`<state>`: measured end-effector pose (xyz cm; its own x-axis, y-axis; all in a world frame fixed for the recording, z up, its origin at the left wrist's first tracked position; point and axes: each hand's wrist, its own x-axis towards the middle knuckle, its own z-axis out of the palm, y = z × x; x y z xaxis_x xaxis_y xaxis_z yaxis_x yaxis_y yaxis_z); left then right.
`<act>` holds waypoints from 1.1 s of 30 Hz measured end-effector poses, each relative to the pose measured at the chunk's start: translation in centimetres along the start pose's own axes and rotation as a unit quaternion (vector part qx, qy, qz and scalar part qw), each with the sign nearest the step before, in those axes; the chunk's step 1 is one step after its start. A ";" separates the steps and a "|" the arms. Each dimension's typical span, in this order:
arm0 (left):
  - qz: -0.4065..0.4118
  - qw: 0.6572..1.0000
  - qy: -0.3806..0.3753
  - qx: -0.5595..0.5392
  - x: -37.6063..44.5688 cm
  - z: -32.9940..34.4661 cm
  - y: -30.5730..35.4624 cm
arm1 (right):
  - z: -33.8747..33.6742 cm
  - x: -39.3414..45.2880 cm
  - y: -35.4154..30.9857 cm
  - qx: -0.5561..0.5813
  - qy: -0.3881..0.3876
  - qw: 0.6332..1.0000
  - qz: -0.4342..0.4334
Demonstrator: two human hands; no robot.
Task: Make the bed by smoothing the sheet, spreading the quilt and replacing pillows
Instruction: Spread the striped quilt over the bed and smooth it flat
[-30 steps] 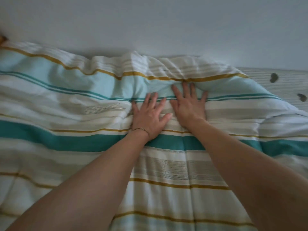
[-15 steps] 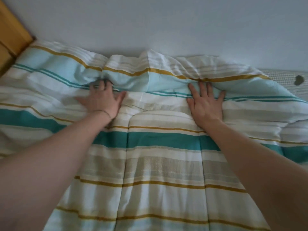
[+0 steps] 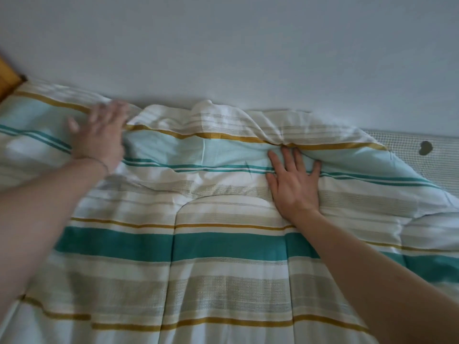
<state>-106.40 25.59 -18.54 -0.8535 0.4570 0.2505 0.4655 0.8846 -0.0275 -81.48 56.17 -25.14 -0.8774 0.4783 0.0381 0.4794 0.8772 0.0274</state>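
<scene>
A: Biggest thing first, go.

B: Padded quilt with teal, mustard and beige stripes on white (image 3: 223, 244), spread over the bed. Its far edge is bunched in a ridge against the pale wall (image 3: 223, 45). My read: it piles up there because the wall stops it, so there's no room for overhang on that side.

A: Is the sheet visible?

B: Only at the far right corner of the bed, a pale grid-textured sheet with a dark heart-like spot (image 3: 422, 155). The quilt doesn't reach that corner yet. No pillows in view.

A: Anything at far left?

B: An orange-brown wooden piece (image 3: 7, 78) at the bed's far left corner, probably the frame or headboard, can't say which.

A: Hands?

B: Right hand (image 3: 293, 184) lies palm down on the quilt just below the ridge, fingers straight and spread, tips touching the mustard stripe. It grasps nothing, just presses. Looks like an anchor so the cloth doesn't drag sideways. The forearm runs in from the lower right, fairly straight.

A: Left?

B: Left hand (image 3: 99, 137) is near the far left edge of the quilt, motion-blurred. Fingers look extended over the ridge and it seems flat on the fabric, but I can't tell for sure whether it pinches any cloth. There's a thin bracelet (image 3: 99, 162) at the wrist. The arm reaches across from the lower left.

A: Step?

B: Likely flattening the far edge outward, hands well apart.
</scene>
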 end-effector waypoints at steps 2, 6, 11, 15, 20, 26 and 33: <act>-0.031 0.991 -0.124 0.041 1.7 0.1 -2.6 | 0.0 0.2 0.0 -0.001 -0.003 1.000 -0.002; 0.016 0.973 -0.190 0.133 1.8 0.7 -1.6 | 0.0 0.0 0.0 -0.001 0.002 1.000 0.003; 0.027 0.979 -0.136 0.151 1.1 1.0 -0.6 | -0.2 0.1 -0.1 -0.003 0.000 1.000 0.003; 0.028 0.977 -0.147 0.153 1.3 0.5 0.1 | 0.0 0.1 0.2 -0.003 0.002 1.000 0.001; -0.083 0.992 -0.065 0.064 4.4 -1.1 -4.9 | -0.1 0.3 0.0 -0.006 0.001 1.000 -0.010; -0.262 0.940 -0.196 -0.100 0.7 1.1 4.5 | 0.0 0.3 -0.1 -0.008 -0.007 1.000 -0.005; -0.011 0.964 -0.242 -0.110 -17.5 -2.3 21.5 | -0.3 0.2 0.0 -0.009 -0.006 1.000 -0.006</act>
<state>-80.90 36.42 -21.34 -0.8489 0.4744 -0.2328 0.4383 0.8782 0.1916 -81.70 56.25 -24.87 -0.8834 0.4679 0.0247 0.4686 0.8823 0.0453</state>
